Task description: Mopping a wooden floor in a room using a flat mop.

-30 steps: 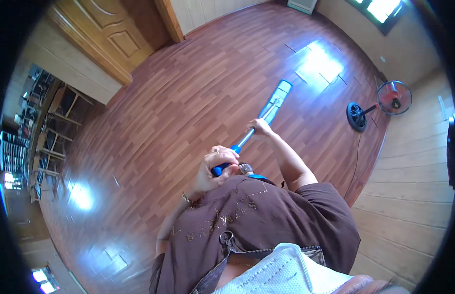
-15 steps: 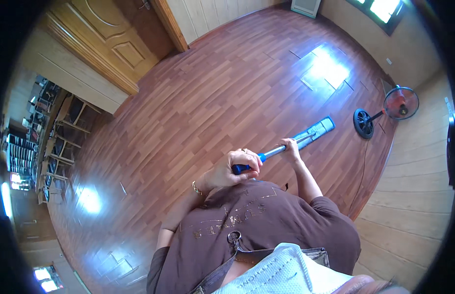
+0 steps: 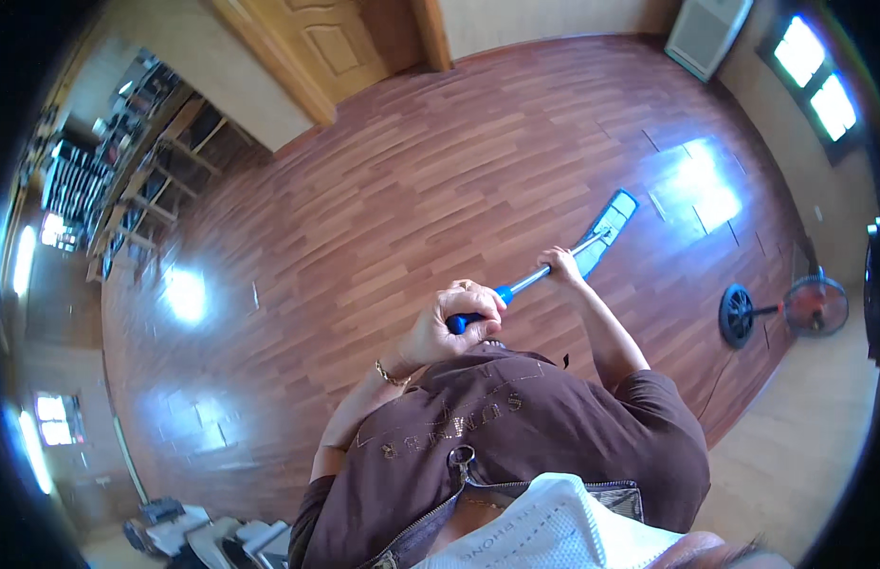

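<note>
A flat floor mop with a silver pole lies across in front of me, its long blue mop head (image 3: 606,232) on the wood floor ahead and to the right. My left hand (image 3: 468,313) is wrapped round the dark blue grip (image 3: 466,323) at the pole's upper end, close to my chest. Lower on the silver pole (image 3: 529,283), my right hand (image 3: 560,266) is closed around it. A gold bracelet (image 3: 390,374) circles my left wrist.
On the right stands a fan (image 3: 815,305) with a round black base (image 3: 737,316), its cord trailing on the floor. Desks and chairs (image 3: 146,194) line the left. A wooden door (image 3: 331,47) and a white cabinet (image 3: 707,36) are at the back.
The view has turned left, so the fan and windows sit lower and farther right. The mop head has swung forward and points more steeply away. Both hands keep their grip.
</note>
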